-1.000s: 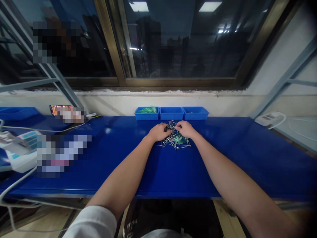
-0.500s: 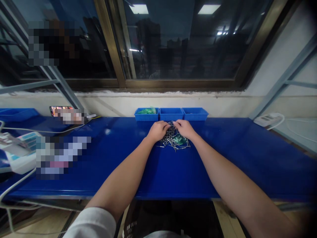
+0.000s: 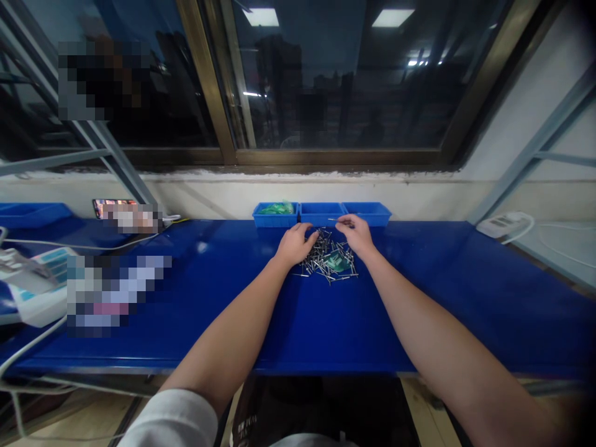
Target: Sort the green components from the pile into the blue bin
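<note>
A heap of thin silvery metal pins [image 3: 321,253], which look like blind rivets, lies on the blue table. Among them, on the heap's right side, is a small green plastic packet [image 3: 338,262]. My left hand [image 3: 297,243] rests at the heap's left edge, thumb apart from the fingers, with nothing visible in it. Above the far right of the heap, my right hand [image 3: 356,234] pinches one rivet [image 3: 332,219] between thumb and fingertips. The rivet points left, in front of the blue bins.
Three blue bins stand against the wall: a left bin [image 3: 275,220] with green plastic bags, a middle bin [image 3: 321,220] and a right bin [image 3: 379,217]. A phone [image 3: 112,208], a white scale-like device [image 3: 41,285] and cables lie left. A white power strip [image 3: 503,223] lies right.
My right hand has moved up and right, away from my left hand, and now holds a rivet clear of the heap. My left hand has stayed near the heap, its thumb and fingers now apart.
</note>
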### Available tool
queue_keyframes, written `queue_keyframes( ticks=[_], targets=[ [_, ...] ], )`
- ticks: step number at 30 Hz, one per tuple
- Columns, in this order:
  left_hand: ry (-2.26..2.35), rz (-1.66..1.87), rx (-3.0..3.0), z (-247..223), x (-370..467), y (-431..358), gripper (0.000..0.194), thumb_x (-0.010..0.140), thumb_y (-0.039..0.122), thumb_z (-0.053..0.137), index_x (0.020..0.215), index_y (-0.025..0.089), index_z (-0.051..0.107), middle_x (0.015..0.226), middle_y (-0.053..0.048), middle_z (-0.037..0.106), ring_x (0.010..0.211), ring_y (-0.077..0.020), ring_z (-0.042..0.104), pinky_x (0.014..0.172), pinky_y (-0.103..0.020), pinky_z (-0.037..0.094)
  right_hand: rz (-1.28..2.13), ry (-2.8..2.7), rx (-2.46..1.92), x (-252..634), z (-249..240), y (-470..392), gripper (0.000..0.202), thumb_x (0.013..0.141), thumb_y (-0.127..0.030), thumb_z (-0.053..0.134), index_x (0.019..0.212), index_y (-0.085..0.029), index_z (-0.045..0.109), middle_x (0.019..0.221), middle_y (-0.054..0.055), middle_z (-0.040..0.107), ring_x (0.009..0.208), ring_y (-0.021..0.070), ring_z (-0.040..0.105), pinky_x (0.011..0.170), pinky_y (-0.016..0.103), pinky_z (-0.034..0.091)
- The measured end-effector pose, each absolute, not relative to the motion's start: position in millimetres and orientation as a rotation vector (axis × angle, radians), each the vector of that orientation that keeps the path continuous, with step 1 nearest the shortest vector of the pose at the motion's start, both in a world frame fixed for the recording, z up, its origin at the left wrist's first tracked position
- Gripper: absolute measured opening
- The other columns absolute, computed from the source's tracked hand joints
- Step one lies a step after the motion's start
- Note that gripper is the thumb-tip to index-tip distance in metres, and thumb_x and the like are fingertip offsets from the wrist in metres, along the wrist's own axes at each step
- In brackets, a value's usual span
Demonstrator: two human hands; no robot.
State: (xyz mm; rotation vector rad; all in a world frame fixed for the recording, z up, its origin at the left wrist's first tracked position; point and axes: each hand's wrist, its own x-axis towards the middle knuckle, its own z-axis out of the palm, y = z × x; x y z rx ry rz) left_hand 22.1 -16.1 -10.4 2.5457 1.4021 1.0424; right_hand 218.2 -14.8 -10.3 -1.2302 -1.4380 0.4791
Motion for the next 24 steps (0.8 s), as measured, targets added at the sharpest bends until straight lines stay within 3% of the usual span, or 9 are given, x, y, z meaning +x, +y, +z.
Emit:
queue_keyframes(
  ticks=[6,11,14,17,21,24],
  targets=[
    [1.431,0.974,2.562,-14.7,21.5,-12.4,0.037,0.088,0.041,0.043,0.113,0.016,0.055,0.109,-0.01,0.061,0.101,-0.0219,0.058,0.088,-0.033,0.045,-0.064,-1.467,-1.55,230.4,-15.7,-8.4,0.035,0.07,-0.026,0.053,0.103,-0.015,0.062,0.105,0.011,0.062,0.103,0.0268,0.047,0.092,0.041,0.036],
    [1.47,0.895,2.559,-16.0,21.9,-11.6,0.037,0.088,0.04,0.044,0.114,0.017,0.056,0.111,-0.009,0.061,0.102,-0.0216,0.058,0.09,-0.032,0.045,-0.025,-1.486,-1.774,232.0,-17.3,-6.3,0.065,0.068,-0.032,0.057,0.131,-0.021,0.043,0.137,0.009,0.042,0.115,0.0329,0.036,0.091,0.049,0.033],
    [1.483,0.849,2.549,-16.1,21.6,-12.0,0.04,0.087,0.043,0.044,0.115,0.017,0.055,0.113,-0.009,0.06,0.104,-0.0218,0.058,0.091,-0.032,0.044,0.053,-1.515,-1.849,232.1,-18.1,-6.7,0.075,0.066,-0.036,0.061,0.136,-0.024,0.037,0.146,0.009,0.028,0.12,0.036,0.031,0.092,0.05,0.032],
    [1.485,0.816,2.55,-16.7,20.7,-12.5,0.048,0.085,0.051,0.042,0.118,0.017,0.054,0.117,-0.01,0.059,0.108,-0.0232,0.056,0.093,-0.033,0.043,0.042,-1.505,-1.822,231.5,-17.8,-7.7,0.068,0.067,-0.033,0.06,0.132,-0.022,0.042,0.141,0.01,0.035,0.119,0.0353,0.032,0.093,0.049,0.033],
    [1.475,0.71,2.566,-17.9,20.1,-13.1,0.064,0.081,0.063,0.04,0.124,0.017,0.051,0.125,-0.011,0.056,0.115,-0.0258,0.052,0.097,-0.035,0.04,0.049,-1.582,-1.799,227.7,-17.5,-9.6,0.042,0.07,-0.031,0.056,0.111,-0.021,0.06,0.117,0.009,0.055,0.109,0.0302,0.043,0.09,0.044,0.038],
    [1.451,0.604,2.591,-18.1,21.0,-13.3,0.071,0.079,0.067,0.04,0.127,0.015,0.05,0.131,-0.013,0.051,0.123,-0.0271,0.045,0.102,-0.036,0.035,0.098,-1.734,-1.821,222.9,-19.7,-10.7,0.036,0.074,-0.035,0.053,0.107,-0.022,0.063,0.112,0.009,0.059,0.107,0.0296,0.045,0.089,0.044,0.038]
  ],
)
